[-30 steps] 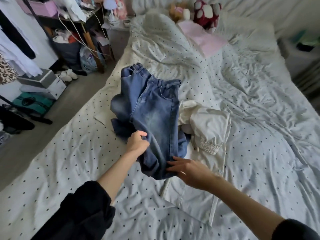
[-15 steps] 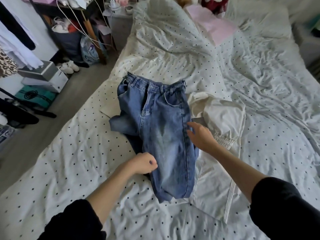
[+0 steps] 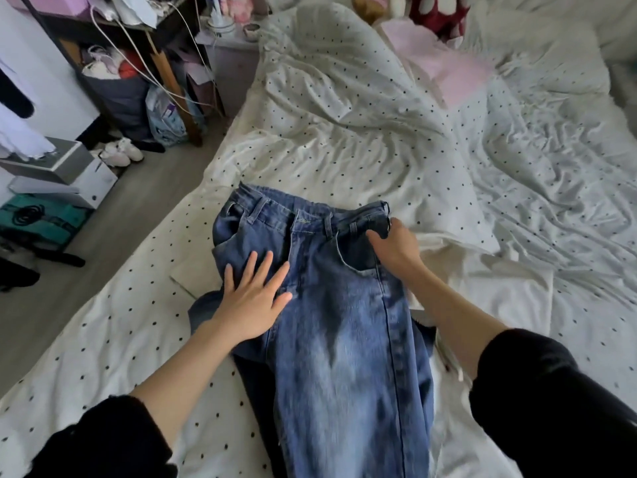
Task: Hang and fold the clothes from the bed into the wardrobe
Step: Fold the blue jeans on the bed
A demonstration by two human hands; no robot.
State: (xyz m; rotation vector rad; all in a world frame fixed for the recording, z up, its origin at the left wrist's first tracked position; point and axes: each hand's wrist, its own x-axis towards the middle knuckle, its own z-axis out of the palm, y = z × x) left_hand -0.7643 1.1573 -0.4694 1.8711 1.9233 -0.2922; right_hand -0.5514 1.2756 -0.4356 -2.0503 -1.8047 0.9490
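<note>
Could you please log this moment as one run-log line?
jeans flat on bed | left hand presses hip | right hand grips waistband corner

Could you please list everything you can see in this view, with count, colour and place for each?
jeans: one, blue, flat on the bed, centre.
white garment: one, cream, right of the jeans, partly under them.
bed: one, white bedding with dark dots.
pink pillow: one, far end.
plush toy: one, red and white, top edge.
shoes: a pair, white, on the floor.
boxes: stacked, grey and white, left.
left hand: flat on the jeans.
right hand: at the waistband.
</note>
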